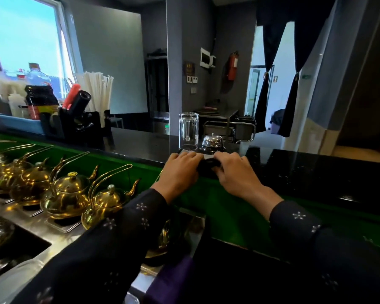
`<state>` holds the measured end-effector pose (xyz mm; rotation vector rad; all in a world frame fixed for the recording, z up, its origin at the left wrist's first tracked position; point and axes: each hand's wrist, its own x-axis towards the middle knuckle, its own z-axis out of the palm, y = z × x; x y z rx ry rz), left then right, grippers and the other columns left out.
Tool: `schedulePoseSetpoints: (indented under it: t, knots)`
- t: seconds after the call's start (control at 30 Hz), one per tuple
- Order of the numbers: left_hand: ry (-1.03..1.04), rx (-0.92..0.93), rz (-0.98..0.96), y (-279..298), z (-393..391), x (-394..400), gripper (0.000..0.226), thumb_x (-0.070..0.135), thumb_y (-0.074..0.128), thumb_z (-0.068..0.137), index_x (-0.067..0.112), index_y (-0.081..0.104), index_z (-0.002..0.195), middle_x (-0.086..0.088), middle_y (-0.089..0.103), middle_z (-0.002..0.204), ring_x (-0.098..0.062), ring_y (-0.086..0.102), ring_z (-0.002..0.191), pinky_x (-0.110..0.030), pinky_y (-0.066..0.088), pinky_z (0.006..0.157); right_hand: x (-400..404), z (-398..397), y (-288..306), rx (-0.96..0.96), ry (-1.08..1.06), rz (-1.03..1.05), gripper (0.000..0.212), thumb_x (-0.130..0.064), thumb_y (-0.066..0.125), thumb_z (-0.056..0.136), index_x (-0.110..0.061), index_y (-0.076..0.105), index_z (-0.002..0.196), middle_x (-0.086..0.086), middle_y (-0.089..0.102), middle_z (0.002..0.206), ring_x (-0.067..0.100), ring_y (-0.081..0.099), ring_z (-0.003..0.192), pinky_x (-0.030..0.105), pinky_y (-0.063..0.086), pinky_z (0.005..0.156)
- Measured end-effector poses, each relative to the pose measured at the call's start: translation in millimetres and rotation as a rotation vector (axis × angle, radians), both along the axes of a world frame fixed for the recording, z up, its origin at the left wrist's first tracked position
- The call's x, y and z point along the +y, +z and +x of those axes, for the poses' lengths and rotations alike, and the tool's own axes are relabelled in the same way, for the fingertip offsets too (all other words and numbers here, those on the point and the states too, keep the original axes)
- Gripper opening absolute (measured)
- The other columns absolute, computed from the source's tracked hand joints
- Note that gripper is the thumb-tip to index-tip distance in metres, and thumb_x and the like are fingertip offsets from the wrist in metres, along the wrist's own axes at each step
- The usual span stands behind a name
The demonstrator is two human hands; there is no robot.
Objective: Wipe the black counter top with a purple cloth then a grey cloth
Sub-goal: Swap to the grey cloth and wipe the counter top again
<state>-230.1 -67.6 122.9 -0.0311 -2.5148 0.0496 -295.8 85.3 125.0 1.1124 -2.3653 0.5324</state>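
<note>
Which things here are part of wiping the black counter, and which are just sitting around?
Part of the job: black counter top; dark cloth gripped by left hand and right hand; purple cloth at the bottom edge.

Just lying about: upturned glass; service bell; gold teapots; straws; fire extinguisher.

The hands are covering most of a dark object at the surface edge, so what it is cannot be told. A purple cloth is running off the bottom edge, partly hidden by a sleeve.
</note>
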Motion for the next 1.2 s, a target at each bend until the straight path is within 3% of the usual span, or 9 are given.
schedulePoseSetpoints:
  t: [0.1,0.17,0.27,0.4,0.5,0.7,0.87,1.07,1.2]
  knots:
    - [-0.020,-0.002,0.137,17,10,7,0.030,0.024,0.057,0.087,0.021,0.055,0.117,0.001,0.064,0.111,-0.020,0.060,0.103,-0.039,0.041,0.096,21,1,16,-0.129,0.061,-0.180,0.017,-0.017,0.053,0.094,-0.022,0.057,0.109,0.001,0.063,0.097,0.025,0.060,0.091,0.048,0.047,0.087]
    - [-0.041,-0.022,0.335,32,15,13,0.023,0.021,0.061,0.085,0.022,0.059,0.108,-0.001,0.067,0.100,-0.019,0.065,0.087,-0.038,0.050,0.085,37,-2,32,-0.216,0.077,-0.305,0.016,-0.012,0.054,0.094,-0.020,0.057,0.108,-0.002,0.060,0.088,0.017,0.061,0.077,0.041,0.050,0.076]
    - [-0.123,0.025,0.722,59,13,22,0.015,0.011,0.067,0.083,0.019,0.061,0.095,0.000,0.064,0.084,-0.008,0.060,0.066,-0.018,0.052,0.061,58,-7,60,-0.243,0.052,-0.461,0.015,-0.012,0.057,0.094,-0.013,0.058,0.110,-0.006,0.057,0.083,0.009,0.056,0.069,0.036,0.051,0.071]
    - [-0.267,0.014,1.096,85,3,40,0.026,0.018,0.074,0.080,0.010,0.066,0.104,-0.001,0.067,0.089,-0.012,0.066,0.082,-0.022,0.057,0.072,76,-12,84,-0.277,-0.002,-0.585,0.021,-0.014,0.058,0.095,-0.007,0.059,0.114,-0.010,0.053,0.080,0.013,0.053,0.082,0.028,0.044,0.074]
    - [-0.278,-0.017,1.206,80,-8,51,0.031,0.018,0.074,0.081,0.006,0.066,0.108,-0.004,0.069,0.093,-0.015,0.067,0.083,-0.024,0.058,0.071,89,-21,82,-0.328,-0.075,-0.577,0.028,-0.015,0.061,0.093,-0.005,0.058,0.119,-0.001,0.055,0.087,0.016,0.053,0.088,0.025,0.040,0.077]
    - [-0.275,-0.087,1.192,44,-34,64,0.021,0.014,0.071,0.083,0.009,0.067,0.102,0.007,0.062,0.072,0.008,0.056,0.049,-0.005,0.044,0.047,107,-50,45,-0.464,-0.249,-0.452,0.031,-0.015,0.062,0.092,-0.005,0.058,0.121,0.005,0.058,0.091,0.029,0.059,0.103,0.026,0.039,0.079]
    - [-0.186,-0.064,1.138,41,-68,57,0.032,0.019,0.074,0.080,0.005,0.067,0.108,-0.007,0.071,0.100,-0.018,0.068,0.092,-0.025,0.056,0.080,97,-79,37,-0.516,-0.305,-0.466,0.031,-0.015,0.065,0.090,-0.004,0.060,0.119,0.009,0.060,0.097,0.028,0.059,0.102,0.025,0.040,0.081]
    - [-0.044,-0.107,0.937,34,-94,38,0.038,0.033,0.068,0.084,0.012,0.054,0.113,-0.004,0.062,0.101,-0.021,0.064,0.093,-0.033,0.055,0.081,88,-102,39,-0.396,-0.378,-0.243,0.043,-0.027,0.059,0.093,-0.010,0.049,0.131,0.013,0.052,0.133,0.030,0.052,0.119,0.037,0.042,0.098]
    - [0.067,-0.126,0.558,16,-94,14,0.020,0.026,0.055,0.090,0.014,0.057,0.106,-0.002,0.064,0.100,-0.021,0.063,0.090,-0.043,0.053,0.085,64,-86,30,-0.300,-0.157,-0.058,0.042,-0.039,0.055,0.093,-0.021,0.054,0.131,0.005,0.051,0.137,0.025,0.049,0.126,0.042,0.039,0.107]
